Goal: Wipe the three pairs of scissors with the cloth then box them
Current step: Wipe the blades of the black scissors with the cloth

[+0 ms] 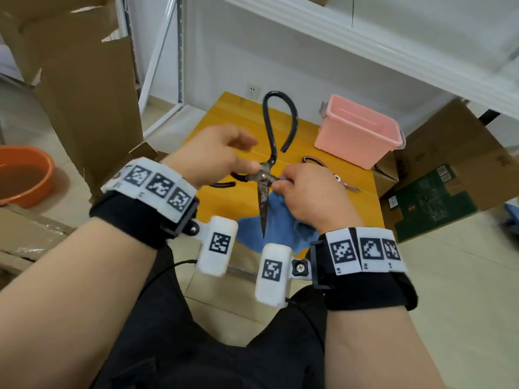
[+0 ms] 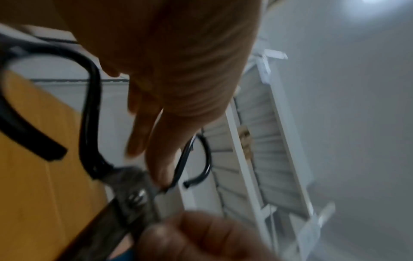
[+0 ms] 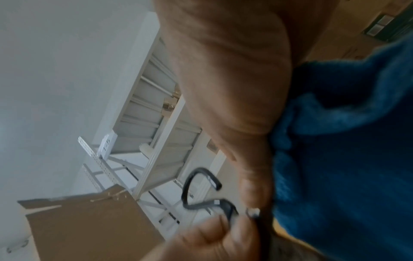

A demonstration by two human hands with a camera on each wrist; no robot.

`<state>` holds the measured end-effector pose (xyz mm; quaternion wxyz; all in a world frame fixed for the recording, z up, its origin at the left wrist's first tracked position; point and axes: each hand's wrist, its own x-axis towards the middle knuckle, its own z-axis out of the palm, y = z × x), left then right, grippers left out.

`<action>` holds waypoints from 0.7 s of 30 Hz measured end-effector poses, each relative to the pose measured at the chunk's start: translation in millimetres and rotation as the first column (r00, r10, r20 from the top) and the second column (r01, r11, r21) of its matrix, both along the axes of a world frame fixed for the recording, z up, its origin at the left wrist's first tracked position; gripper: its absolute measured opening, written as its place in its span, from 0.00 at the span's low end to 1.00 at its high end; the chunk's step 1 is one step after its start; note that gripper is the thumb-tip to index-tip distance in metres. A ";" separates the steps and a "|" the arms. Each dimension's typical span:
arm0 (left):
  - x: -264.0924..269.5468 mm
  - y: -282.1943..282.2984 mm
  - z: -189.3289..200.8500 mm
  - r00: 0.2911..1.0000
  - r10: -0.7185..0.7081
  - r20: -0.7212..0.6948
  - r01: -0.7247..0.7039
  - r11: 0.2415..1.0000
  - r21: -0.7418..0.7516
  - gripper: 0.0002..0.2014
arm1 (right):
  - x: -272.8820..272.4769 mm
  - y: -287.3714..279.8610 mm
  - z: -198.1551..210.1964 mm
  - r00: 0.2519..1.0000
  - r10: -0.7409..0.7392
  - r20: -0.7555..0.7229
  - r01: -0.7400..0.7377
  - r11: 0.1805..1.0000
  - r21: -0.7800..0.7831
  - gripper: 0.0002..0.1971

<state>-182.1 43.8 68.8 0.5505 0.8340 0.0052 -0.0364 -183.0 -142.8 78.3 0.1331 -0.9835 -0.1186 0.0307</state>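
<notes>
No writing is legible. Left hand (image 1: 213, 155) pinches the large black-handled rusty steel scissors (image 1: 265, 175) at the pivot above the yellow wooden worktop (image 1: 238, 113); right hand (image 1: 306, 192) grips the blue cloth (image 1: 283, 228), probably around the hidden second blade.

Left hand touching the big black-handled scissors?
Touching. Head view shows the left hand pinching the scissors beside the pivot; left wrist view shows a fingertip on the metal there.

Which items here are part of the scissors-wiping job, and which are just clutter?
Job: black scissors in left hand; blue cloth in right hand; second scissors; pink box.
Clutter: orange basin; cardboard boxes; white shelf.
</notes>
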 end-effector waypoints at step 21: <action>2.2 4.3 -22.3 0.985 0.004 -0.172 -0.031 0.988 -0.150 0.09 | 9.7 -40.5 16.4 0.972 -0.165 0.167 0.144 0.981 0.130 0.10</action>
